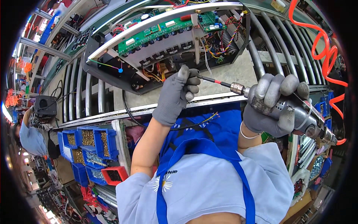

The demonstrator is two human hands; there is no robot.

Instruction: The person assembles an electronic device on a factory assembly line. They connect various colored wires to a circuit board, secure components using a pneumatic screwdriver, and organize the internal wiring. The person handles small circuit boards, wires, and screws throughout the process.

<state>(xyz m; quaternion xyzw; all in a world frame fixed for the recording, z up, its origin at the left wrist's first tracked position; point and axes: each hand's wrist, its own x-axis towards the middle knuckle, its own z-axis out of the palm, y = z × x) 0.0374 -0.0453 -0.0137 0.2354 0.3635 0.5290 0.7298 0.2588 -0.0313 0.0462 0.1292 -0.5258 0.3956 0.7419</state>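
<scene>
My right hand [274,100], in a grey work glove, is wrapped around a metal pneumatic screwdriver [278,111]. Its long bit with a red band [217,81] points left. At the tip of that bit is my left hand [178,91], also gloved, with thumb and fingers curled together; whatever it pinches there is too small to make out. Just beyond my hands an open black metal chassis [108,80] stands tilted on a board over the rollers. It holds a green circuit board [156,35], bundled coloured wires [158,74] and a pale frame bar [164,13].
Metal conveyor rollers [270,44] run on both sides of the chassis. A coiled red air hose [326,56] hangs at the right down to the screwdriver. Blue bins of screws [106,143] and a red bin [115,174] sit lower left. Another person [33,136] works far left.
</scene>
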